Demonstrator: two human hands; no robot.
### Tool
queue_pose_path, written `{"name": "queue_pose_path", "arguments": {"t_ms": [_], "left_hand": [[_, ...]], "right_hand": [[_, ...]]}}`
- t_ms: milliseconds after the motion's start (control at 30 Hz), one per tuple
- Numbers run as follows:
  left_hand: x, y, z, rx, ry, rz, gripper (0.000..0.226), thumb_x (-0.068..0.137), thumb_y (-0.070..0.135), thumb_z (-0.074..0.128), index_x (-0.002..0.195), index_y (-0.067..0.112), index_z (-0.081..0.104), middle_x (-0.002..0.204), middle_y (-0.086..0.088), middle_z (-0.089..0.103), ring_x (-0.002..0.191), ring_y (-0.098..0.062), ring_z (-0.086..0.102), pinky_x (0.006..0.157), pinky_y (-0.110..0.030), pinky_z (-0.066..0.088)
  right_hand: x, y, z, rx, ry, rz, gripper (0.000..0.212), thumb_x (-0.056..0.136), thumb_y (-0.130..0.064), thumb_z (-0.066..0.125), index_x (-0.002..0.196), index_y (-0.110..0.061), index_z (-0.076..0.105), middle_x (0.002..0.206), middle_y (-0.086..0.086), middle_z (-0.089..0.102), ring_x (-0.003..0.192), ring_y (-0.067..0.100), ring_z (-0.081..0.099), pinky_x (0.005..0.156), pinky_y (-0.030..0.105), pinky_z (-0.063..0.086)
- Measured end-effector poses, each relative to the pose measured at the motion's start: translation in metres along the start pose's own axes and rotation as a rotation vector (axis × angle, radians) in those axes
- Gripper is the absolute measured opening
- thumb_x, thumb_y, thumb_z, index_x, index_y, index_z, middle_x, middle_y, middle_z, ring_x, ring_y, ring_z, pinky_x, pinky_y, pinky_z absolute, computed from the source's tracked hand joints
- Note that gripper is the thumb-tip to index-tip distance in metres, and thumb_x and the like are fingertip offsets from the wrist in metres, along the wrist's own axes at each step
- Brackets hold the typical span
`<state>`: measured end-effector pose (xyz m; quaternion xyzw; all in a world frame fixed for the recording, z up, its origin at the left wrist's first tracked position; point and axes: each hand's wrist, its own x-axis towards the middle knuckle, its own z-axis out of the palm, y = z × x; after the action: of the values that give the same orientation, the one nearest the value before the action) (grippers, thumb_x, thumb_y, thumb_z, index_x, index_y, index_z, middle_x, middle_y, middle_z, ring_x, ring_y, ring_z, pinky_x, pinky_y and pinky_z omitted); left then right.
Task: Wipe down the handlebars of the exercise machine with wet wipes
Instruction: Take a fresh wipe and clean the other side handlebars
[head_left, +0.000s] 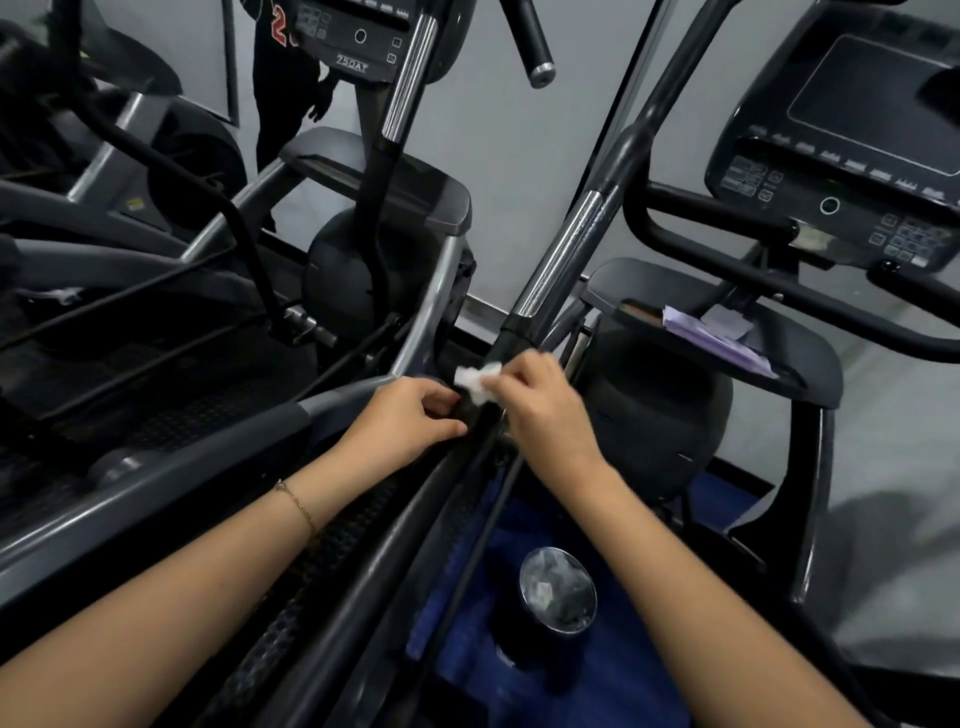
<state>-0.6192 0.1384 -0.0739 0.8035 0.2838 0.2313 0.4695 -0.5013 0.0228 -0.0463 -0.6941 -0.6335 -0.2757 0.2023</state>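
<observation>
- The right hand (540, 410) pinches a crumpled wet wipe (478, 383) in its grip, pressed against the black handlebar (514, 325).
- The left hand (410, 421) curls its grip round the handlebar, just beside the wipe.

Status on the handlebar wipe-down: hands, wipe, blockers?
Right hand pinches wet wipe against handlebar, low on its black section. Left hand grips it alongside. Nothing in the way up the handlebar.

White wipe (476, 383), black-and-chrome handlebar (562, 259), blue mat (537, 525), perhaps lilac papers (712, 339), gold bracelet (297, 505)
</observation>
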Motion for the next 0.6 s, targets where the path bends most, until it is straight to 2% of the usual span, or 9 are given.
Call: {"name": "queue_pose_path", "arguments": {"t_ms": [100, 167, 233, 300, 367, 400, 467, 500, 600], "left_hand": [[-0.004, -0.002, -0.002, -0.052, -0.025, -0.063, 0.032, 0.076, 0.012, 0.076, 0.107, 0.005, 0.068, 0.077, 0.007, 0.064, 0.064, -0.002, 0.056, 0.071, -0.026, 0.052], [-0.006, -0.002, -0.003, -0.086, -0.042, -0.09, 0.033, 0.077, 0.012, 0.075, 0.108, 0.003, 0.068, 0.08, 0.003, 0.065, 0.063, -0.003, 0.055, 0.065, -0.023, 0.053], [-0.01, -0.003, -0.005, -0.123, -0.06, -0.117, 0.031, 0.079, 0.012, 0.074, 0.108, 0.004, 0.068, 0.079, 0.002, 0.064, 0.063, -0.001, 0.054, 0.054, -0.013, 0.05], [-0.015, -0.005, -0.008, -0.153, -0.083, -0.147, 0.027, 0.08, 0.012, 0.072, 0.106, 0.006, 0.068, 0.071, 0.007, 0.061, 0.062, 0.0, 0.052, 0.05, -0.008, 0.048], [-0.022, -0.008, -0.013, -0.184, -0.124, -0.178, 0.028, 0.081, 0.012, 0.071, 0.108, 0.006, 0.067, 0.074, 0.004, 0.06, 0.065, -0.001, 0.053, 0.05, -0.007, 0.048], [-0.026, -0.008, -0.016, -0.195, -0.147, -0.192, 0.031, 0.081, 0.012, 0.071, 0.11, 0.005, 0.066, 0.079, 0.0, 0.061, 0.067, -0.002, 0.054, 0.05, -0.007, 0.049], [-0.034, -0.009, -0.022, -0.197, -0.184, -0.21, 0.034, 0.08, 0.012, 0.072, 0.113, 0.005, 0.065, 0.093, -0.005, 0.063, 0.071, -0.005, 0.057, 0.052, -0.007, 0.05], [-0.038, -0.009, -0.024, -0.201, -0.196, -0.214, 0.035, 0.08, 0.012, 0.072, 0.113, 0.005, 0.064, 0.097, -0.007, 0.063, 0.073, -0.006, 0.057, 0.052, -0.007, 0.051], [-0.048, -0.012, -0.029, -0.225, -0.219, -0.229, 0.035, 0.08, 0.011, 0.072, 0.113, 0.005, 0.064, 0.099, -0.007, 0.063, 0.076, -0.006, 0.058, 0.055, -0.008, 0.051]], "right_hand": [[0.023, 0.015, -0.007, -0.053, 0.094, 0.163, 0.011, 0.076, 0.002, 0.068, 0.087, 0.0, 0.068, 0.078, 0.013, 0.054, 0.072, 0.028, 0.052, 0.043, 0.037, 0.047], [0.017, 0.009, 0.0, -0.062, 0.114, 0.167, 0.012, 0.077, 0.003, 0.067, 0.088, 0.0, 0.068, 0.077, 0.013, 0.053, 0.07, 0.027, 0.052, 0.047, 0.038, 0.048], [-0.008, -0.013, 0.008, -0.024, 0.067, 0.136, 0.003, 0.079, -0.004, 0.064, 0.081, -0.005, 0.066, 0.076, 0.012, 0.052, 0.068, 0.025, 0.051, 0.052, 0.037, 0.047], [-0.035, -0.027, 0.017, 0.041, -0.024, 0.114, 0.011, 0.084, -0.02, 0.06, 0.075, -0.014, 0.06, 0.078, 0.012, 0.052, 0.07, 0.02, 0.051, 0.059, 0.038, 0.045], [-0.037, -0.031, 0.015, 0.064, -0.046, 0.016, 0.007, 0.083, -0.02, 0.06, 0.084, -0.014, 0.064, 0.081, 0.011, 0.053, 0.073, 0.022, 0.053, 0.055, 0.038, 0.047], [-0.029, -0.026, 0.009, 0.037, -0.079, -0.031, 0.013, 0.083, -0.017, 0.059, 0.092, -0.011, 0.066, 0.084, 0.011, 0.054, 0.076, 0.025, 0.053, 0.054, 0.038, 0.048], [-0.005, -0.009, 0.001, 0.032, -0.102, 0.037, 0.028, 0.089, -0.027, 0.047, 0.101, -0.007, 0.063, 0.095, 0.009, 0.052, 0.085, 0.022, 0.049, 0.066, 0.036, 0.043], [0.006, -0.003, -0.001, 0.02, -0.044, 0.075, 0.033, 0.09, -0.031, 0.042, 0.098, -0.006, 0.06, 0.095, 0.008, 0.051, 0.085, 0.021, 0.047, 0.067, 0.032, 0.037], [0.011, -0.005, 0.0, 0.017, 0.064, 0.243, 0.025, 0.091, -0.025, 0.051, 0.084, -0.001, 0.05, 0.086, 0.013, 0.049, 0.078, 0.025, 0.047, 0.066, 0.04, 0.037]]}}
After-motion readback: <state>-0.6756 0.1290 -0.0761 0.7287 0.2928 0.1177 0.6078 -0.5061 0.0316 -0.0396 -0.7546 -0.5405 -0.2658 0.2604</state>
